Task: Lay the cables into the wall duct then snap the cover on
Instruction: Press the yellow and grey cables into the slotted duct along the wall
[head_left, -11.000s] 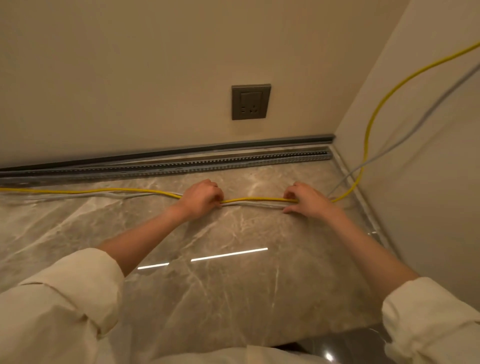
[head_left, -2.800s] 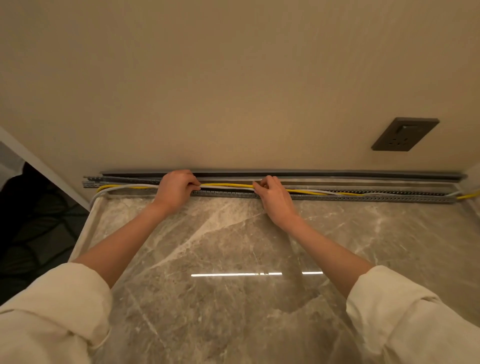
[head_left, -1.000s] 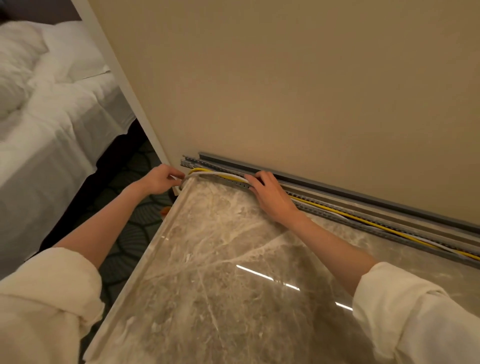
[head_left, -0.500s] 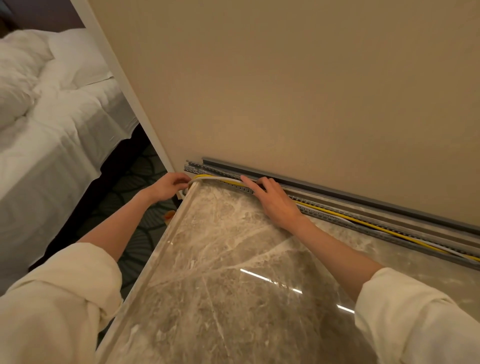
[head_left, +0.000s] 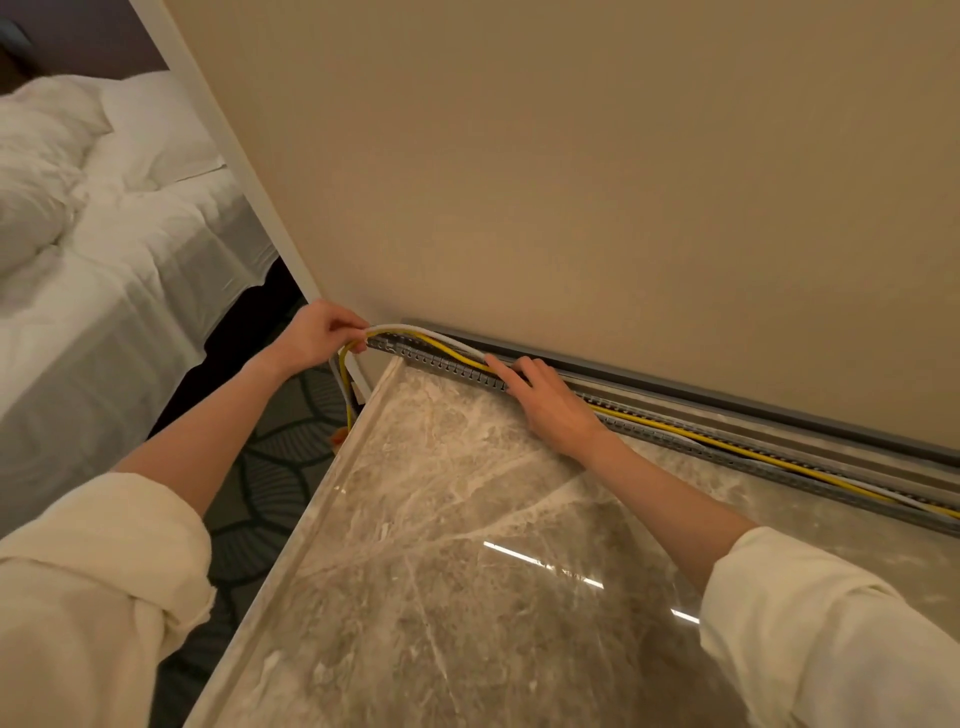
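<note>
While my left hand (head_left: 317, 332) pinches the yellow cable (head_left: 727, 441) and the white cable (head_left: 415, 329) just past the end of the slotted wall duct (head_left: 457, 370), at about ten o'clock from the middle of the view, both cables arch up out of the channel there. My right hand (head_left: 545, 400), at about twelve o'clock, lies open and flat, fingers pressing the cables down into the duct. Toward three o'clock the cables already sit in the channel.

I judge the risk is at that raised arch: if I let go with my left hand, the loose ends hanging over the edge could drag the run back out, and a cable riding on the slotted fingers would stop the cover seating. The grey cover (head_left: 727, 401) lies along the foot of the beige wall (head_left: 571, 182), behind the duct, not yet fitted.

The duct sits on a glossy marble counter (head_left: 441, 545). At nine o'clock lie patterned carpet (head_left: 270, 467) and a bed with white linen (head_left: 104, 234).
</note>
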